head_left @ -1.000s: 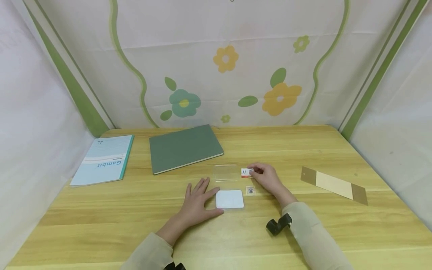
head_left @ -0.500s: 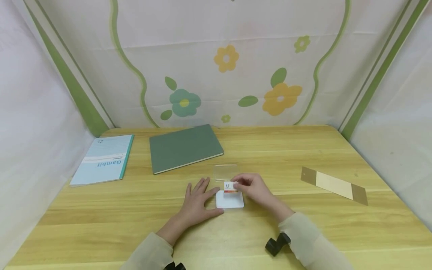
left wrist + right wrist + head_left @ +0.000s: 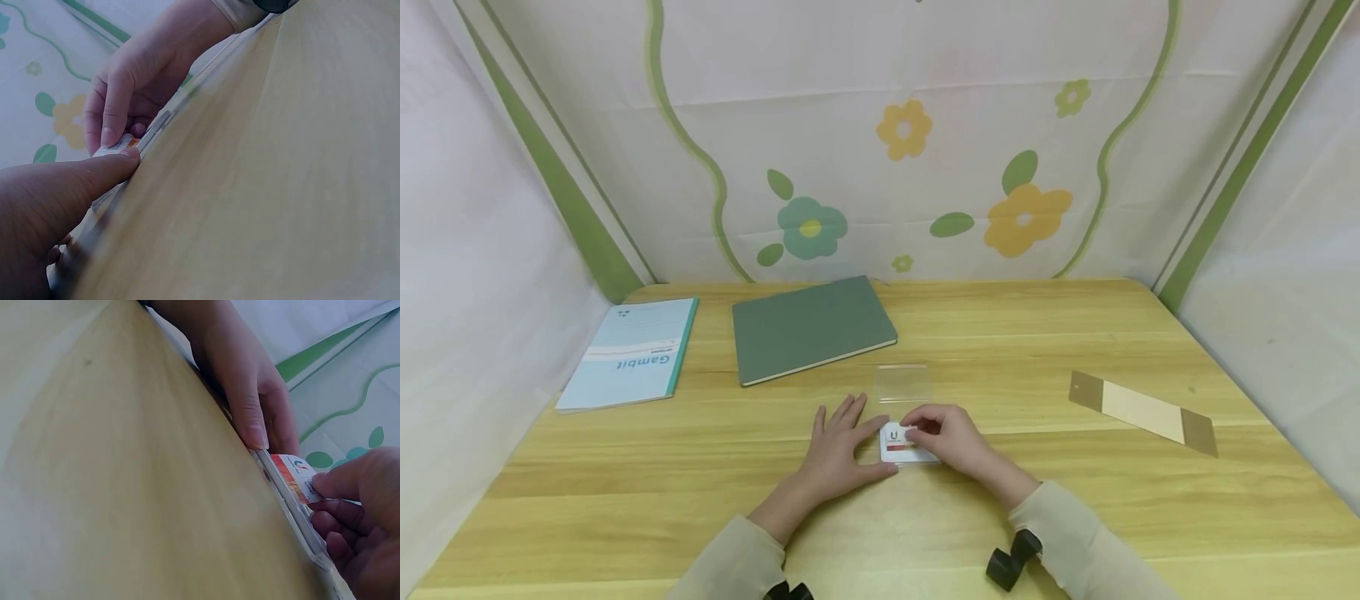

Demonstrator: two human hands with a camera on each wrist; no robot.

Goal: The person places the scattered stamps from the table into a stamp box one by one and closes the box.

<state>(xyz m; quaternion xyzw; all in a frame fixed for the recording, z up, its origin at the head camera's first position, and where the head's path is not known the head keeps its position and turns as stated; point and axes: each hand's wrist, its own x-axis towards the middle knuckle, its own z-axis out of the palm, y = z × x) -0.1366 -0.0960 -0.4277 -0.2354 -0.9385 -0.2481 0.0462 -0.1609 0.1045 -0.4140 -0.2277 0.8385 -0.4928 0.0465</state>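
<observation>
My right hand (image 3: 958, 440) pinches a small white printed card (image 3: 896, 438) with a red-orange stripe between thumb and fingers. The card lies over a shallow clear plastic case (image 3: 917, 463) with a white insert (image 3: 885, 457). Spread out at the case's left side, my left hand (image 3: 831, 460) touches its edge with thumb and index finger. In the right wrist view, the printed card (image 3: 294, 477) slants above the case's rim (image 3: 294, 515), close to the left thumb. Whether it touches the white insert, I cannot tell. Just behind the case lies a clear plastic lid (image 3: 902, 384).
A dark green hardcover book (image 3: 812, 329) lies behind my hands on the wooden table (image 3: 625, 483). At the far left is a light blue notebook (image 3: 628, 354). A brown and cream strip (image 3: 1142, 413) lies to the right. A flowered curtain (image 3: 850, 100) stands behind.
My right hand has carried the printed card left and toward me, from beside the lid to over the case. It now covers where a small square sticker lay. The left hand has stayed put.
</observation>
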